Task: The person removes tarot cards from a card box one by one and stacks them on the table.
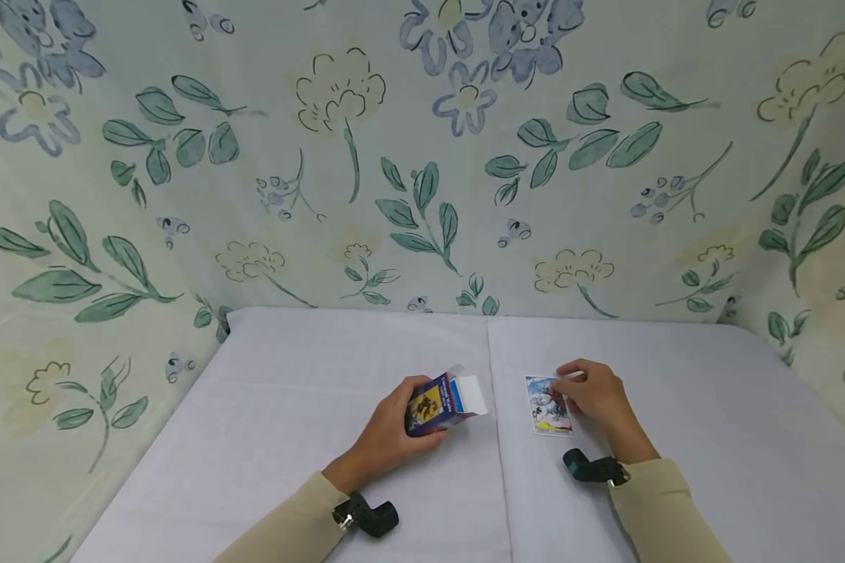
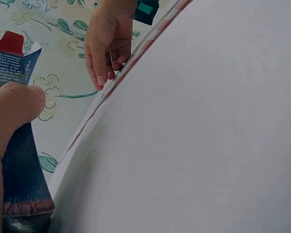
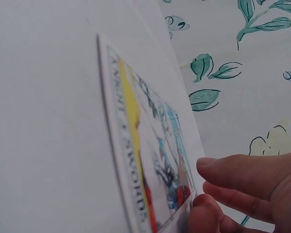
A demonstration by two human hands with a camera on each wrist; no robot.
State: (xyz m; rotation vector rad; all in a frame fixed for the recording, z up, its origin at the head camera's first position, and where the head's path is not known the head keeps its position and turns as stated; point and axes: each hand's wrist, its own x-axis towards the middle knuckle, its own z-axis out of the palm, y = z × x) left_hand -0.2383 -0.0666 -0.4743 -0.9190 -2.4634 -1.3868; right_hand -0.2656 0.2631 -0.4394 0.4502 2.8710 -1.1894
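We see the left hand (image 1: 387, 432), at the centre of the frame slightly below the middle, gripping a purple-and-blue cardboard box with a yellow picture panel (image 1: 426, 407), its thumb along the lower side and its fingers around the upper side. The box tilts, its open end toward the right, where a white cardboard flap (image 1: 472, 394) stands folded out.

To the right of centre we find the right hand (image 1: 601, 397), its fingers loosely bent at the upper right of a rectangular paper card with a white border and a colourful picture (image 1: 551, 413); we cannot tell whether they pinch it. In the right wrist view we read "KNIGHT" and "SWORDS" along the card's border.

Further out, we see a black wrist-worn device on each wrist and beige fabric sleeves (image 1: 292, 522) running to the bottom of the frame. Beneath lies a white cloth-covered table (image 1: 338, 356), and across the upper frame hangs a pale fabric backdrop printed with green leaves and blue and yellow flowers (image 1: 366, 250).
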